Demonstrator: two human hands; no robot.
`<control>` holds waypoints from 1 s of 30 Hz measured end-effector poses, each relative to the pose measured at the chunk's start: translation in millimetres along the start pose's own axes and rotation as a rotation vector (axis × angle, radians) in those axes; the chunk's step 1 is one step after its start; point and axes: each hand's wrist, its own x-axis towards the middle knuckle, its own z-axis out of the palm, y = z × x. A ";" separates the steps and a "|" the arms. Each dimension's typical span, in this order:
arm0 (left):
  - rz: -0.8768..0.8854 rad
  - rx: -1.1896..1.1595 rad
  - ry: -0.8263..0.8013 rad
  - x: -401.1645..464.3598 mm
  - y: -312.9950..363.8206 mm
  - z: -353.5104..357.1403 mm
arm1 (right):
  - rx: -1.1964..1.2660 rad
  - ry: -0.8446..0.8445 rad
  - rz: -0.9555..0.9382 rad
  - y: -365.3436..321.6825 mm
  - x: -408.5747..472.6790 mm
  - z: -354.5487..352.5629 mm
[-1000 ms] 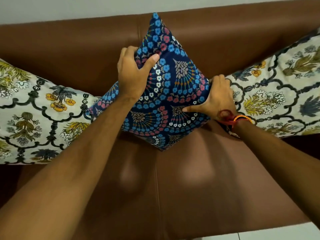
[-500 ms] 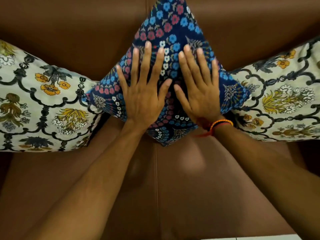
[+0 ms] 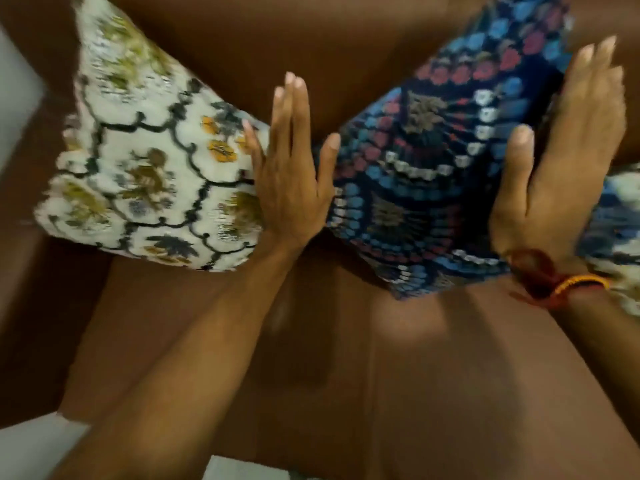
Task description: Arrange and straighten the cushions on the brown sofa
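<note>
A dark blue cushion (image 3: 433, 174) with red, blue and white flower rows stands on one corner against the back of the brown sofa (image 3: 346, 375). My left hand (image 3: 291, 178) is flat and open at the blue cushion's left edge, between it and a white floral cushion (image 3: 149, 161). My right hand (image 3: 561, 168) is flat and open against the blue cushion's right edge, with a red and orange thread on the wrist. Another white floral cushion (image 3: 620, 230) shows partly behind my right hand. The picture is blurred by motion.
The sofa's left armrest (image 3: 38, 306) runs down the left side. Pale floor (image 3: 31, 441) shows at the bottom left, and a light wall (image 3: 17, 91) at the far left. The seat in front of the cushions is bare brown leather.
My hands have moved from lying flat on the blue cushion's front to its left and right sides. The view has swung left, bringing the left white cushion and armrest into view.
</note>
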 end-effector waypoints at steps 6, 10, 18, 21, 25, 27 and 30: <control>-0.044 0.128 0.053 -17.2 -119.2 -60.6 | 0.231 -0.306 -0.254 -183.9 -28.6 98.2; 0.048 0.271 0.048 -0.7 -186.7 -68.9 | 0.192 -0.386 -0.326 -244.6 -34.7 178.9; 0.038 0.363 0.132 18.1 -250.5 -56.4 | -0.034 -0.240 -0.227 -249.2 -30.3 257.6; -0.024 0.306 0.145 19.4 -269.0 -57.1 | -0.052 -0.238 -0.173 -243.5 -31.3 261.2; -0.304 0.195 0.113 18.3 -283.6 -67.8 | -0.057 -0.326 -0.068 -245.8 -33.9 249.2; -0.419 0.083 0.119 24.0 -281.4 -77.8 | -0.038 -0.372 -0.017 -251.0 -25.1 235.9; -0.360 0.024 0.193 36.6 -269.4 -102.6 | -0.031 -0.355 -0.013 -252.1 -9.0 207.7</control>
